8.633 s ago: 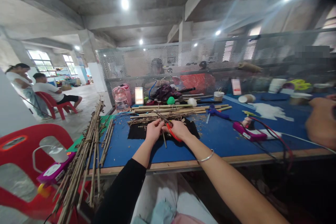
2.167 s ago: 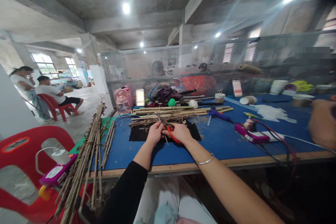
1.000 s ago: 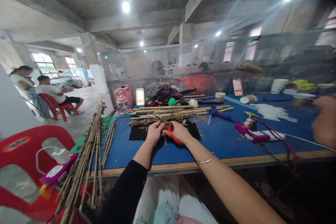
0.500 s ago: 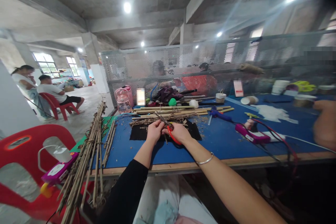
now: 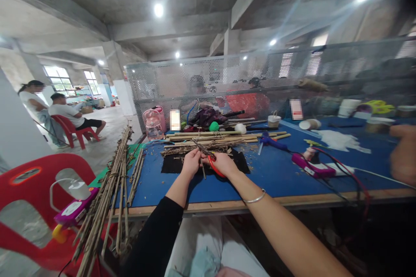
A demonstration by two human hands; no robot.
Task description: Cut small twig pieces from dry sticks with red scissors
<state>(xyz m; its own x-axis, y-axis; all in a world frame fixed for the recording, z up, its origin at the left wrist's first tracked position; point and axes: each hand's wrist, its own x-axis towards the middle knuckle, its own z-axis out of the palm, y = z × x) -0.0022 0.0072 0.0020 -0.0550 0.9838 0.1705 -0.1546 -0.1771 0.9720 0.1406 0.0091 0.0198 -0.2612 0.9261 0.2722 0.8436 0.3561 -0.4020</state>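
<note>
Over a black mat (image 5: 169, 165) on the blue table, my left hand (image 5: 191, 164) is closed on a thin brown twig (image 5: 204, 172), whose lower end hangs below the fingers. Close beside it, my right hand (image 5: 227, 164) grips red-handled scissors (image 5: 215, 169). Their dark blades point up and left, by my left fingertips. Exactly where the blades meet the twig is hidden by the fingers. Behind both hands, a heap of dry twigs (image 5: 175, 150) lies across the back of the mat.
Long bundled sticks (image 5: 113, 177) overhang the table's left edge by a red chair (image 5: 65, 164). A blue glue gun (image 5: 269, 139) and a purple power strip (image 5: 312, 166) with cables lie right. Another person's hand (image 5: 403, 153) is at the far right.
The lower end of the twig has swung slightly left beneath my hands. Both hands stay almost in place, and the scissors remain in my right hand.
</note>
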